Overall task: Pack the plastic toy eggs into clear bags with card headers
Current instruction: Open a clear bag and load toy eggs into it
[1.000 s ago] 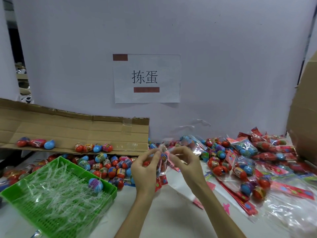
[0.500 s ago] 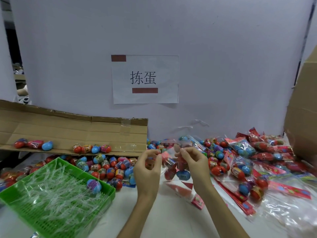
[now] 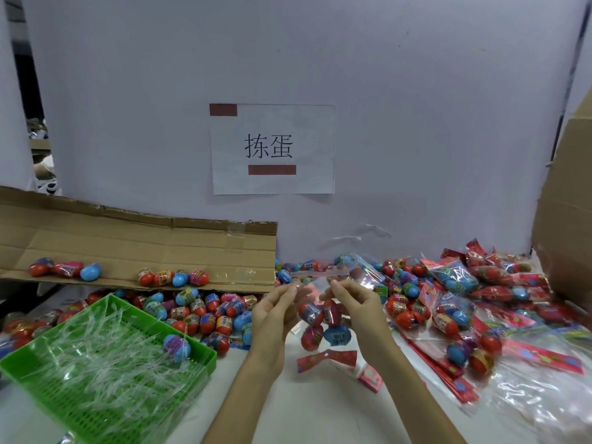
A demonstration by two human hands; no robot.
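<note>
Both hands are working one clear bag [image 3: 315, 288] btwn them, held up over the bench [image 3: 320, 411]. Left hand [image 3: 275, 315] grip: thumb + fingertips are pinching the bag's top edge on the left, other fingers loosely curled. Right hand [image 3: 357, 310] grip: same pinch on the top edge at the right, so the bag is hanging from both, with its clear top strip sticking up btwn the fingertips. Bagged eggs [image 3: 310, 314] are sitting low in the film, at least four showing: red/blue mix, two up, two down. Red card strip [image 3: 326, 358] is lying just under the bag; can't tell if it's touching. Loose eggs [image 3: 205, 310] are piling up left of the hands, btwn the cardboard flap [image 3: 128, 248] and the green tray [image 3: 105, 421]. A few more are resting on the flap. The tray is holding clear film scraps + one egg near its far-right corner. Packed bags [image 3: 455, 277] are heaping up on the right – red headers mixed in, spreading toward the bench's near edge.
</note>
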